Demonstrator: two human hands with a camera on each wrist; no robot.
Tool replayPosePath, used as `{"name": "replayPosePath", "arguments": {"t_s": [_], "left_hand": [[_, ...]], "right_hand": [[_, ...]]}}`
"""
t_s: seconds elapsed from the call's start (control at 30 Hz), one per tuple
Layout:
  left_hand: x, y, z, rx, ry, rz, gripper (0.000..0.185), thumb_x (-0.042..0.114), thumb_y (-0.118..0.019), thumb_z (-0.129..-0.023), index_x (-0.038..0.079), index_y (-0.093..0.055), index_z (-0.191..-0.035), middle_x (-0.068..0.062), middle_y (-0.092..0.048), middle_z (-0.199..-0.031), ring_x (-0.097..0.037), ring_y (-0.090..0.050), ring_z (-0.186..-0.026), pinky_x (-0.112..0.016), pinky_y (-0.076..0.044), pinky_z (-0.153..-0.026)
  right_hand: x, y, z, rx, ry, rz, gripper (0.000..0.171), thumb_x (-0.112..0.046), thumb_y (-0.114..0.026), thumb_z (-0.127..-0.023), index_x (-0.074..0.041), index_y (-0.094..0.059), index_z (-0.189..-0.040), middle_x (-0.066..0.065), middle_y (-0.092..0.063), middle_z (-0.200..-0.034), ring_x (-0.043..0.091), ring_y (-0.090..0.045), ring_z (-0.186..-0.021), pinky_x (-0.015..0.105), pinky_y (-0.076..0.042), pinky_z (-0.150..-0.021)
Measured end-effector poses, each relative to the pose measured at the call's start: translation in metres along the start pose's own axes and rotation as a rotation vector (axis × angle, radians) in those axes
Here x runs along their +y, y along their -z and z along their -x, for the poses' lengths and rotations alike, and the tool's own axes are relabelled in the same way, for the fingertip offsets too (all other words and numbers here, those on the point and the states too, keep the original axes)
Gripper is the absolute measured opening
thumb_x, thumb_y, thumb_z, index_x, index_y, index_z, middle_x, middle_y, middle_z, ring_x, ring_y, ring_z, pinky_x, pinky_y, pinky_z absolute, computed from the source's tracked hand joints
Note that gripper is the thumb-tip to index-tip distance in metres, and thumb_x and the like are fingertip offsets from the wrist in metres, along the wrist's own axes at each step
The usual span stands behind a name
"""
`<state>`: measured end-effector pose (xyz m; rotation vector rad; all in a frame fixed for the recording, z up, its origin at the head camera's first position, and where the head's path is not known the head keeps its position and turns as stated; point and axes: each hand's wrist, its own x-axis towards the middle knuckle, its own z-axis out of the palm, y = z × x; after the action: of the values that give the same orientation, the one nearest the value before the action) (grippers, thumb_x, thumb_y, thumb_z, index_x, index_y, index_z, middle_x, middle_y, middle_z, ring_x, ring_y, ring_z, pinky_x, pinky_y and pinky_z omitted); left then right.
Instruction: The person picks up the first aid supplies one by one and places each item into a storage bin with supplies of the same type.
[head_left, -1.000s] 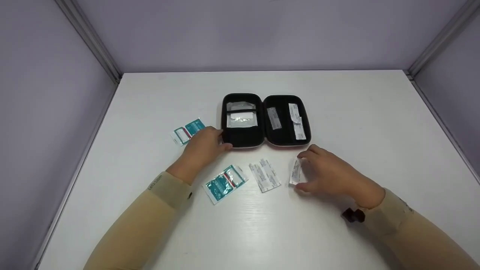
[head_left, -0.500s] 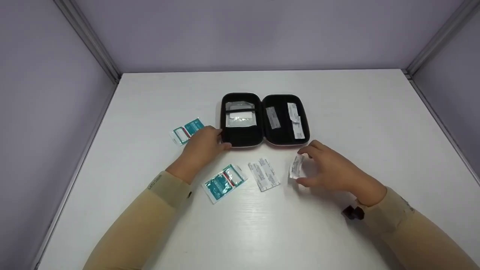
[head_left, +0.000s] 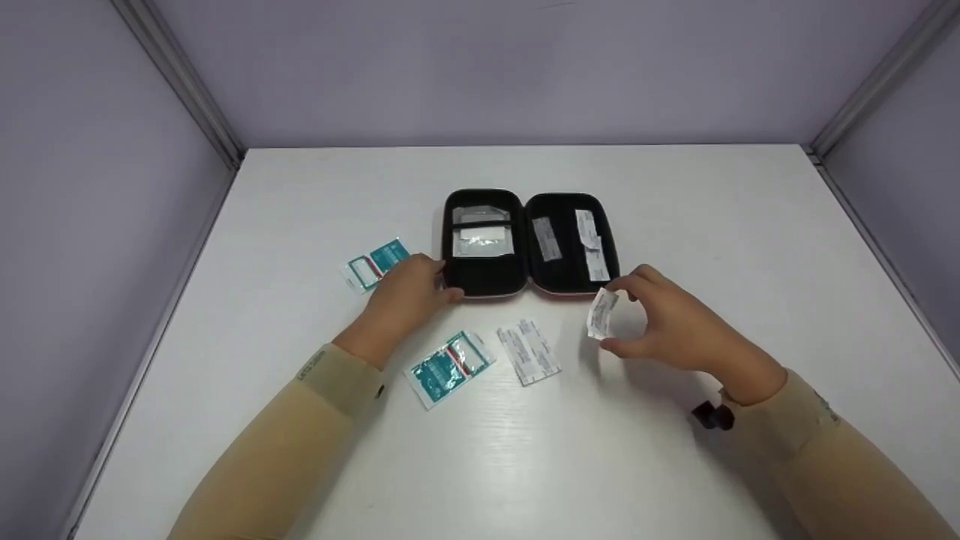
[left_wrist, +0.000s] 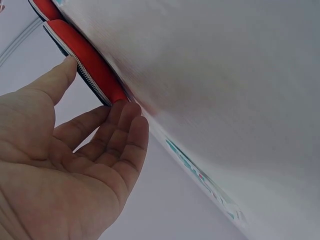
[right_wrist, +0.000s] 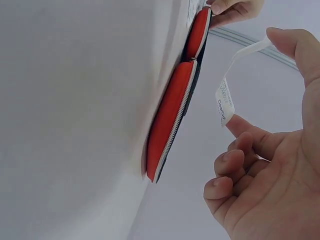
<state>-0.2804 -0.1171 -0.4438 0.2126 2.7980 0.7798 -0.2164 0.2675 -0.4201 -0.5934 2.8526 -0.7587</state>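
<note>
An open case (head_left: 529, 241), black inside and red outside (right_wrist: 172, 120) (left_wrist: 92, 75), lies flat on the white table (head_left: 525, 450). Clear packets sit under a strap in its left half and white strips lie in its right half. My left hand (head_left: 409, 289) rests against the case's left front corner with straight fingers (left_wrist: 122, 135) touching the red shell. My right hand (head_left: 660, 315) pinches a small white wrapped strip (head_left: 601, 313) (right_wrist: 226, 100) between thumb and index finger, lifted above the table just in front of the case's right half.
Two teal-and-white packets lie on the table, one (head_left: 375, 262) left of the case and one (head_left: 448, 365) near my left wrist. A white strip packet (head_left: 529, 351) lies between my hands. Purple walls enclose the table on three sides.
My right hand has lifted the white strip off the table and carried it up toward the case's right half. The left hand has stayed at the case's corner.
</note>
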Motion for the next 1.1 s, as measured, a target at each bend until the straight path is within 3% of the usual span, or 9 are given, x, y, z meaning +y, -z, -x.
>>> {"name": "replayPosePath", "arguments": {"t_s": [0.37, 0.7, 0.97, 1.1], "left_hand": [[0.002, 0.0, 0.0, -0.012, -0.002, -0.009, 0.068, 0.037, -0.08, -0.107, -0.001, -0.06, -0.16, -0.019, -0.071, -0.148, -0.032, -0.069, -0.133, -0.051, -0.056, -0.121], [0.002, 0.002, 0.0, -0.017, 0.018, 0.008, 0.067, 0.036, -0.081, -0.107, 0.001, -0.06, -0.161, -0.017, -0.071, -0.143, -0.03, -0.067, -0.125, -0.049, -0.058, -0.119], [0.001, 0.002, -0.001, -0.014, 0.014, 0.007, 0.066, 0.035, -0.081, -0.107, 0.001, -0.061, -0.16, -0.017, -0.072, -0.143, -0.029, -0.068, -0.125, -0.048, -0.059, -0.118], [0.001, 0.002, -0.002, -0.01, -0.007, -0.013, 0.061, 0.033, -0.082, -0.106, 0.001, -0.066, -0.156, -0.017, -0.074, -0.135, -0.029, -0.067, -0.117, -0.047, -0.06, -0.111]], "right_hand": [[-0.001, 0.008, -0.012, 0.029, 0.007, -0.023, 0.074, -0.031, -0.096, -0.089, -0.004, -0.064, -0.15, 0.014, -0.062, -0.134, 0.034, -0.061, -0.125, 0.048, -0.054, -0.097], [0.001, 0.011, -0.023, 0.044, 0.078, -0.066, 0.074, -0.023, -0.098, -0.088, -0.002, -0.064, -0.15, 0.015, -0.062, -0.132, 0.032, -0.061, -0.122, 0.04, -0.051, -0.103], [0.006, 0.012, -0.039, 0.035, 0.05, -0.078, 0.077, -0.024, -0.098, -0.088, -0.001, -0.062, -0.152, 0.016, -0.061, -0.134, 0.033, -0.061, -0.122, 0.043, -0.051, -0.098], [0.01, 0.014, -0.047, 0.032, 0.044, -0.104, 0.077, -0.023, -0.097, -0.089, 0.0, -0.061, -0.153, 0.018, -0.06, -0.134, 0.034, -0.059, -0.123, 0.044, -0.049, -0.1]]}}
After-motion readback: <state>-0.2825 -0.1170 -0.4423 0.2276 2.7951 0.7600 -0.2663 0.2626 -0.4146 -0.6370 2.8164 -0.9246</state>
